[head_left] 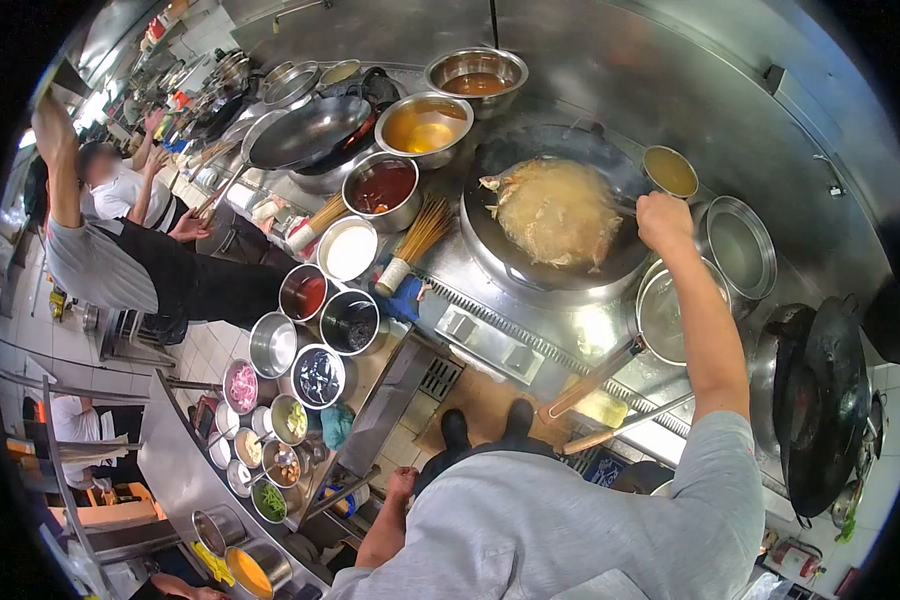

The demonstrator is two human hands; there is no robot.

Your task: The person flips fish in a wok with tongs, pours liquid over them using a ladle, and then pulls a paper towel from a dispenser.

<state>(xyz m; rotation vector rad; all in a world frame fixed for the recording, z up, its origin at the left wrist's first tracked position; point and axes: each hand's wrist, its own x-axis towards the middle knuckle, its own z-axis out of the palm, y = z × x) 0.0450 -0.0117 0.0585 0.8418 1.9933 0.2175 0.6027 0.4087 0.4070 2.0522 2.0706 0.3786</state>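
My right hand (665, 222) is closed at the right rim of a large black wok (490, 225). A short length of dark metal utensil (625, 205) shows between the fist and the food; its working end is hidden. Pale, frothy liquid with crab-like pieces (560, 215) bubbles in the wok, and steam blurs it. Down at my left side hangs my left hand (401, 485), its fingers curled in, with nothing visible in it. Beside my right forearm lies a wire strainer with a wooden handle (592, 380), resting over a round metal pot.
Left of the wok stand bowls of amber liquid (424, 125) and red sauce (382, 190), with a bamboo brush (418, 240). Ingredient pots (318, 376) crowd the left counter. A co-worker (120, 260) stands farther left. Black woks (820, 405) lean at right.
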